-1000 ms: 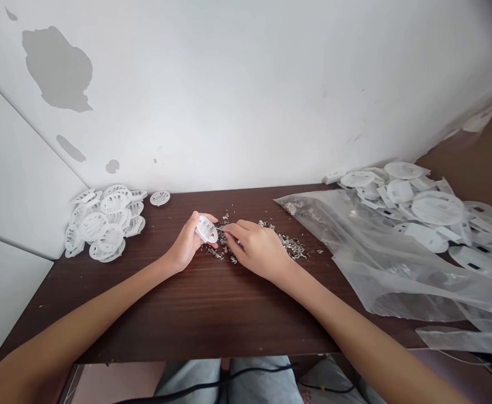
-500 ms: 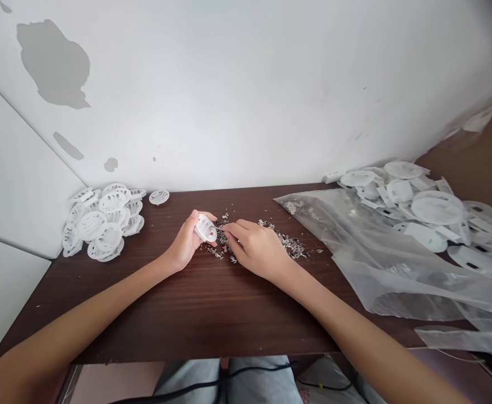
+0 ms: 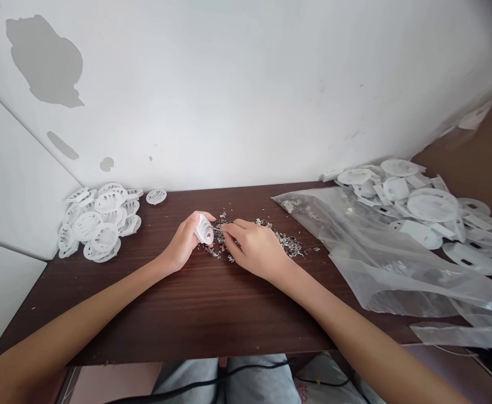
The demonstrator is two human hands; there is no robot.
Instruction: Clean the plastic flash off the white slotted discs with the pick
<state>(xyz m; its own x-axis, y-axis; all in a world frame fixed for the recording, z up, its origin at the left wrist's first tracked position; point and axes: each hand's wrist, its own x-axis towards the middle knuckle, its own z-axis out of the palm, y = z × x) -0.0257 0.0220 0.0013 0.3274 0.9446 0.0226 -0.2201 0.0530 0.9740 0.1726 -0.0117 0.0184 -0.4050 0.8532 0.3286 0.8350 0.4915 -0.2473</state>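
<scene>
My left hand (image 3: 183, 242) is closed around a white round plastic piece with slots (image 3: 204, 229), held tilted above the table. A thin metal tool, perhaps tweezers (image 3: 215, 228), is pinched in my right hand (image 3: 252, 244); its tip reaches into the slotted face of the piece. Which exact kind of tool it is cannot be made out, as the fingers cover most of it. Under and behind both hands lies a scattered heap of small metal parts (image 3: 290, 245).
Several slotted white discs (image 3: 89, 225) are piled at the left, with a single disc (image 3: 156, 196) beside them near the wall. On the right, a clear plastic bag (image 3: 372, 264) lies before a heap of white plastic pieces (image 3: 433, 205). The brown table (image 3: 203, 314) meets a white wall.
The view has shifted slightly. The white piece is turned a little in my left hand, and the tool's tip sits further over its face. Both hands keep their grips.
</scene>
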